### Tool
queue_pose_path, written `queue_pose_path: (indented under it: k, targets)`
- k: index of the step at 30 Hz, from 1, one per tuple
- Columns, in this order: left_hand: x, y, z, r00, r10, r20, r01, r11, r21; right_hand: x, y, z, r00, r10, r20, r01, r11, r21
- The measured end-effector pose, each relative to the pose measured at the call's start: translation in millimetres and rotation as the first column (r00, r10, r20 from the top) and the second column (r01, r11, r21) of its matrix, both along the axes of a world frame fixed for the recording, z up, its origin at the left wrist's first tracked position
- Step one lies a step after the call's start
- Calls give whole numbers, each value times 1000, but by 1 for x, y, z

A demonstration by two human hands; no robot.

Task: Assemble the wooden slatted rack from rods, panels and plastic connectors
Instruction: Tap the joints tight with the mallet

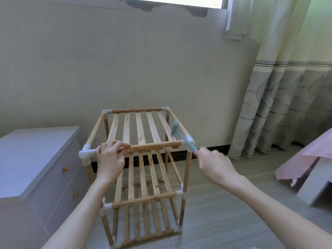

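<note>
A three-tier wooden slatted rack (138, 130) stands on the floor, its rods joined by white plastic corner connectors (85, 154). My left hand (110, 157) grips the near top rod (156, 146) close to the left front connector. My right hand (213, 164) holds the handle of a small blue hammer (175, 129), blurred by motion. The hammer head hovers over the top tier's right side, just behind the right front connector (190, 141).
A grey chest of drawers (36, 159) stands left of the rack. The wall lies behind, with curtains (287, 87) at the right. A pink cloth over a pale box (305, 169) sits on the floor at the far right.
</note>
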State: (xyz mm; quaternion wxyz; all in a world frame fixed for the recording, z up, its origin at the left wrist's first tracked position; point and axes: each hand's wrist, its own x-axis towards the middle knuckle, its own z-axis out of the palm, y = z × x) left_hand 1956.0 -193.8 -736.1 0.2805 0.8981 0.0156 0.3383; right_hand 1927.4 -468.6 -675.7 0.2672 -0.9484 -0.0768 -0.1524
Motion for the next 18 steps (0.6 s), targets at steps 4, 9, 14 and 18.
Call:
queue_pose_path:
  k: [4, 9, 14, 18]
  targets:
    - [-3, -13, -2, 995, 92, 24, -94, 988, 121, 6, -18, 14, 1000, 18, -9, -18, 999, -34]
    - [-3, -72, 1, 995, -33, 90, 3, 950, 311, 6, -33, 23, 988, -1, 153, -40, 963, 267]
    - [19, -139, 9, 963, -146, 228, 62, 939, 337, 12, -53, 3, 994, -88, 66, 56, 920, 388]
    - [41, -176, 6, 986, -165, -25, 166, 957, 239, 18, -67, 0, 994, -100, 42, 76, 919, 387]
